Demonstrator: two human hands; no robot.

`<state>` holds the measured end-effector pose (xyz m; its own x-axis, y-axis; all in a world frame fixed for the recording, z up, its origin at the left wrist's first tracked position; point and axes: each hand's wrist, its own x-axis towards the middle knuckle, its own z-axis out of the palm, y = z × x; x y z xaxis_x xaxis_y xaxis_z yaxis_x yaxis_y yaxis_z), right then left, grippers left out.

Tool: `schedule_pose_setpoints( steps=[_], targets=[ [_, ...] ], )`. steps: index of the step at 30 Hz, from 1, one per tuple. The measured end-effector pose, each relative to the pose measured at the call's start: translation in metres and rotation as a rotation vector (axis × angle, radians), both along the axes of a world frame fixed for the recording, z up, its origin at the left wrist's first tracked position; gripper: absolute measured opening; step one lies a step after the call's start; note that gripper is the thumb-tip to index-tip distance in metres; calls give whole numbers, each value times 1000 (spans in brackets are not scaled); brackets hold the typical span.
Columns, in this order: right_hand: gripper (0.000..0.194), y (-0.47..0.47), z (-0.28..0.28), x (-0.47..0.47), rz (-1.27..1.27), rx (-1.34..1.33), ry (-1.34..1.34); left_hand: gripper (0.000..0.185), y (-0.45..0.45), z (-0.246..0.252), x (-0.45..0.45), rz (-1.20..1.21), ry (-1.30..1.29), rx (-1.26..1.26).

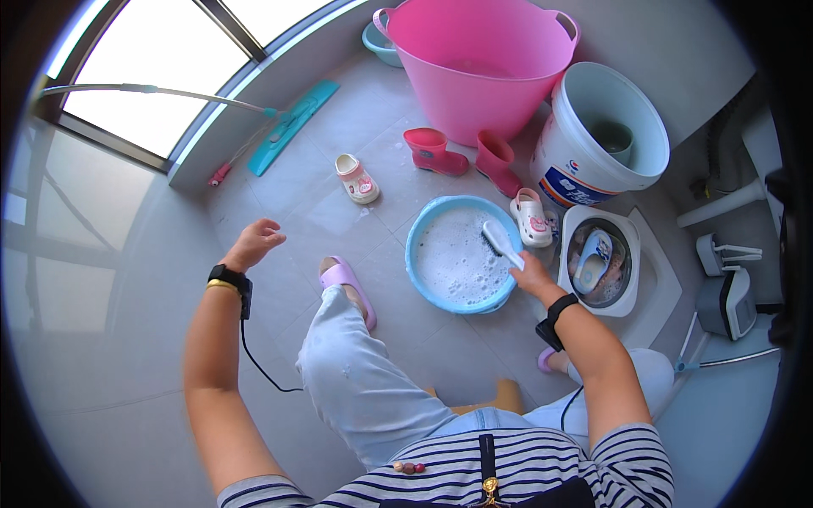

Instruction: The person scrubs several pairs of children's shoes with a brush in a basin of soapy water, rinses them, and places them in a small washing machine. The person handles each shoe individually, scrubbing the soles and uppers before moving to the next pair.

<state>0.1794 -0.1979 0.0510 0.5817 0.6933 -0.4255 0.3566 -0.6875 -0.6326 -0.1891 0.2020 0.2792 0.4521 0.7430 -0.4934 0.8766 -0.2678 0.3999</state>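
My right hand (532, 274) grips the handle of a white scrubbing brush (502, 244), whose dark bristles hang over the soapy water in a light-blue basin (413, 270). On the left, my left hand (256, 243) is raised above the tiled floor, fingers loosely bent, holding nothing. A white clog with pink trim (359, 182) lies on the floor beyond the basin, to the left. Its look-alike clog (535, 222) rests by the basin's right rim. Two pink rubber boots (438, 154) stand behind the basin. In a white tub (570, 298) at the right, a blue slipper (594, 260) lies among suds.
A large pink tub (470, 95) and a white bucket (556, 146) stand at the back. A turquoise flat mop (294, 127) lies by the window wall. At the right are a floor-level white basin (657, 286) and a grey-and-white container (727, 305). A cable hangs from my left wrist.
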Motion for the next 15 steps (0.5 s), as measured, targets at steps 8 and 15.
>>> schedule_pose_setpoints(
  steps=[8, 15],
  targets=[
    [31, 39, -34, -37, 94, -234, -74, 47, 56, -107, 99, -242, 203, 254],
    [32, 60, -76, -51, 80, -298, 33, 62, 96, -206, 170, -249, 89, 377]
  ],
)
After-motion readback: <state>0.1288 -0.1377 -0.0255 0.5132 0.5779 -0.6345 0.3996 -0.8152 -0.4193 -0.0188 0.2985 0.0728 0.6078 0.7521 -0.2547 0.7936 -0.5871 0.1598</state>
